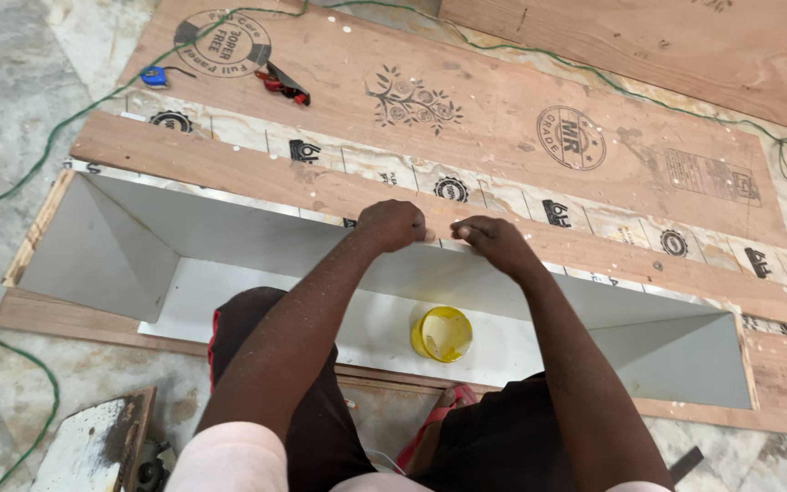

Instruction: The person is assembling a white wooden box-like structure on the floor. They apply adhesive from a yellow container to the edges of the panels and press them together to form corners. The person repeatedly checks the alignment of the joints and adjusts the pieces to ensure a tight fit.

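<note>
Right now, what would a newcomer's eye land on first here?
Both hands meet at mid-frame: the left hand and right hand pinch the top edge of a long white open box lying on plywood sheets. Inside the box, a yellow round container sits on its floor. A green cord trails across the floor at left.

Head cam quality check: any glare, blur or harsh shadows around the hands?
Head view: even, soft daylight with no harsh shadows; the left hand and right hand on the far edge of the white box are sharp. Mild sheen on the glossy laminate strip, nothing blown out. Slight wide-angle bowing at the frame edges; the yellow lid is crisp.
</note>
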